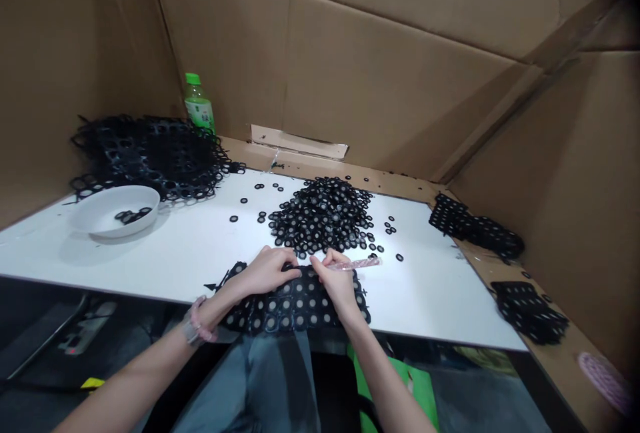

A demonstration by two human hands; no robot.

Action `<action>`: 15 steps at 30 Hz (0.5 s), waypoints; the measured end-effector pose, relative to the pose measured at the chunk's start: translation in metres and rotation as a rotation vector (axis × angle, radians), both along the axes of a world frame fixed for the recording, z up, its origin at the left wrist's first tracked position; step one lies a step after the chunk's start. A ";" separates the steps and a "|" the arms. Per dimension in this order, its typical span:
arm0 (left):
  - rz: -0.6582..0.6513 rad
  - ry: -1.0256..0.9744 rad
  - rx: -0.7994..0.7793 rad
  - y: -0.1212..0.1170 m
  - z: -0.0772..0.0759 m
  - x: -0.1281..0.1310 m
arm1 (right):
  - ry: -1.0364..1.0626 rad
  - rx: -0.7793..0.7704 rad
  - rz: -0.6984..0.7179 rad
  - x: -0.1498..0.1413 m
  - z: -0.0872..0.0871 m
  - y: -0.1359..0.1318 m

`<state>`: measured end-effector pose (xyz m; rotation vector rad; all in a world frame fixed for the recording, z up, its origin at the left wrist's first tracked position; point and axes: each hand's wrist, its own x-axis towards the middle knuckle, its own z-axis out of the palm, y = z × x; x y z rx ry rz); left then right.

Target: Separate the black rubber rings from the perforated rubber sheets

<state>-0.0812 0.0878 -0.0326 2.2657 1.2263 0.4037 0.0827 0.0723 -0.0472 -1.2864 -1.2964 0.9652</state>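
Note:
A black rubber sheet full of round rings lies at the near edge of the white table. My left hand presses on its top edge with the fingers curled. My right hand is closed around a pink clear stick that lies along the sheet's far edge. Just beyond both hands is a heap of loose black rings.
A white bowl with a few rings sits at the left. Behind it lies a pile of emptied black webs and a green bottle. More black sheets and another stack lie on the right. Cardboard walls surround the table.

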 end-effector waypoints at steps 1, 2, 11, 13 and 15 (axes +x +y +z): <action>0.004 -0.005 0.000 0.000 0.000 0.000 | -0.031 0.014 -0.007 0.001 -0.002 0.000; 0.010 -0.012 -0.001 0.000 -0.001 -0.001 | -0.059 0.024 -0.010 0.002 -0.002 -0.001; 0.028 -0.077 -0.024 0.000 -0.008 -0.002 | -0.145 -0.027 0.053 0.001 -0.003 -0.002; 0.031 -0.085 -0.024 0.000 -0.008 -0.002 | -0.156 -0.028 0.064 0.001 -0.004 -0.002; 0.034 -0.096 -0.024 -0.001 -0.008 -0.002 | -0.165 -0.024 0.081 0.001 -0.005 -0.003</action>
